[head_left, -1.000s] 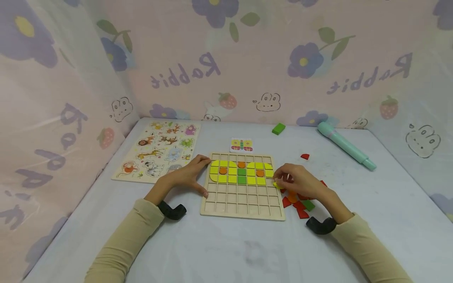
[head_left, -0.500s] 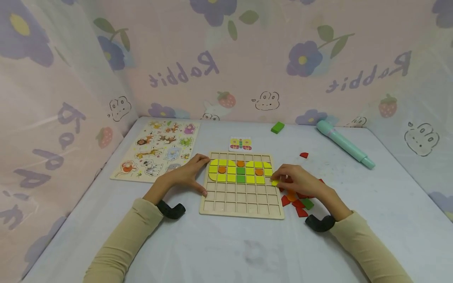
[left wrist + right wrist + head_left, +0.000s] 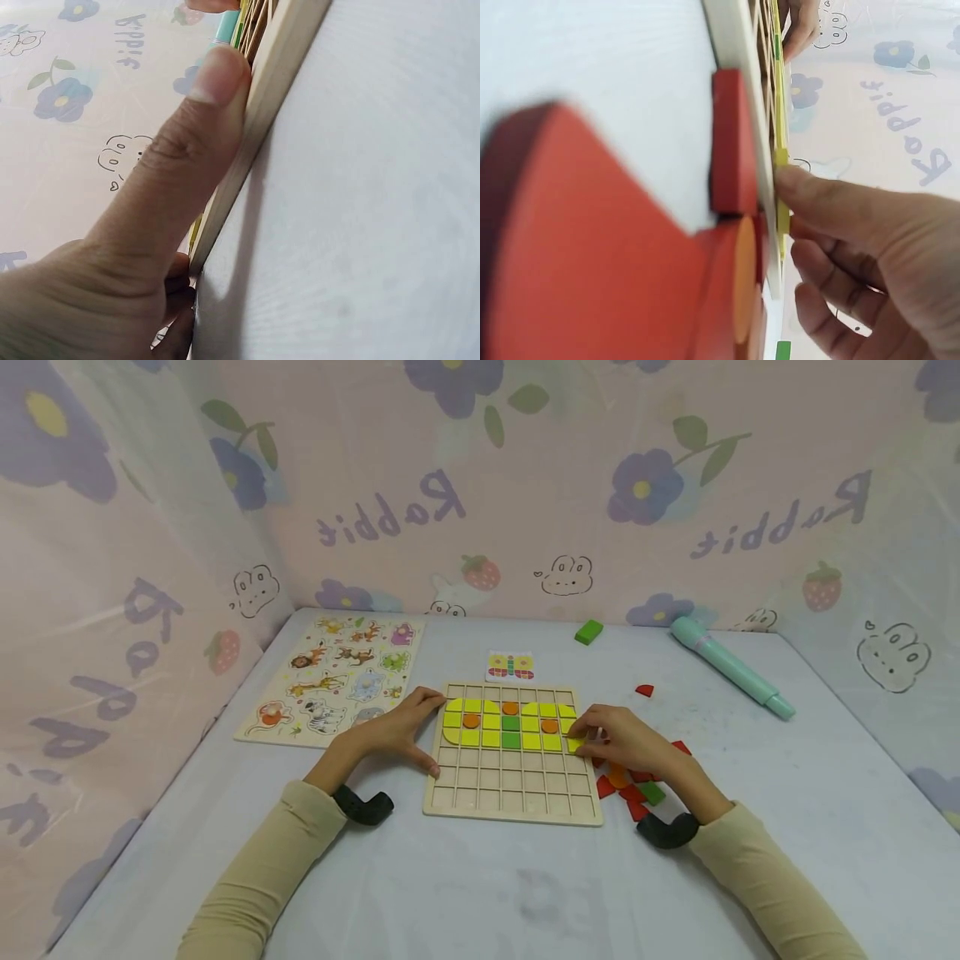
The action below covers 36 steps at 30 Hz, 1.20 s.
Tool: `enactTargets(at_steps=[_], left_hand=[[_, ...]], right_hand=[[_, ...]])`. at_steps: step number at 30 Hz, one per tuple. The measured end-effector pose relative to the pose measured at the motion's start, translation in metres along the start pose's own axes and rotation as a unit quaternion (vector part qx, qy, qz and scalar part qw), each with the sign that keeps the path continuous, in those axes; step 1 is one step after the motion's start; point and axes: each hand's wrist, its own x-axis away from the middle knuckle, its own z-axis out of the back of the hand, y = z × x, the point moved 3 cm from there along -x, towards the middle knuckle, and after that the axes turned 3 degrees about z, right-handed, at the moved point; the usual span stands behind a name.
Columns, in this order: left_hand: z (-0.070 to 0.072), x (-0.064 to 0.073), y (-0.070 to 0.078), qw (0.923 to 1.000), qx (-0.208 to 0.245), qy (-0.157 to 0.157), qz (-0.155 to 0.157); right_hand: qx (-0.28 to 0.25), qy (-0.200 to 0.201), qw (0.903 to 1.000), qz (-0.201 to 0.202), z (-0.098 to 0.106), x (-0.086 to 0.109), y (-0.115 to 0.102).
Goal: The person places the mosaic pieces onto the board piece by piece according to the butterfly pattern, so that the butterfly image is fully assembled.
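Observation:
A square wooden grid board (image 3: pixel 501 817) lies on the table, its upper rows filled with yellow and green square tiles, yellow curved corners and orange round pieces. My left hand (image 3: pixel 393 732) rests against the board's left edge, thumb and fingers spread along it; the left wrist view shows the thumb (image 3: pixel 184 146) pressed to the rim. At the right edge, my right hand (image 3: pixel 628 739) pinches a yellow tile (image 3: pixel 574 746) between thumb and fingers, over the end cell of the lowest filled row. In the right wrist view this tile (image 3: pixel 783 219) sits at the board surface under the thumb.
Loose red, orange and green pieces (image 3: pixel 636 793) lie right of the board, partly under my right hand. A butterfly pattern card (image 3: pixel 511 666) is behind the board. An animal puzzle (image 3: pixel 341 672) lies left; a green block (image 3: pixel 588 632), red piece (image 3: pixel 644 691) and teal pen-shaped object (image 3: pixel 731 667) lie farther back.
My right hand has moved slightly left with the yellow tile, from beside the board's right edge onto its end cell. The left hand has stayed at the left edge.

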Motion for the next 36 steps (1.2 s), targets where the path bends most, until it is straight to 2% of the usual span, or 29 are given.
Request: enactTargets(at_steps=[6,15,19,24,29,32,36], left_hand=[[-0.001,0.0,0.0,1.0,0.001,-0.001,0.004],[-0.001,-0.001,0.001,1.0,-0.007,-0.001,0.004],[-0.002,0.0,0.001,1.0,-0.008,-0.001,0.004],[-0.001,0.0,0.001,0.9999,-0.011,0.001,0.003],[0.0,0.001,0.001,0.9999,-0.014,0.0,-0.001],[0.0,0.001,0.001,0.9999,-0.015,-0.001,-0.001],[0.001,0.001,0.001,0.9999,-0.014,0.0,-0.001]], right_hand=[[0.0,0.003,0.9999,0.013,-0.002,-0.002,-0.001],[0.006,0.018,0.9998,-0.001,0.004,0.0,-0.001],[0.027,0.055,0.998,-0.012,0.02,0.007,0.013],[0.048,0.092,0.9916,-0.078,0.042,0.02,0.043],[0.04,0.082,0.9889,-0.117,0.05,0.035,0.067],[0.024,0.07,0.989,-0.128,0.05,0.04,0.074],[0.031,0.072,0.9887,-0.128,0.052,0.04,0.078]])
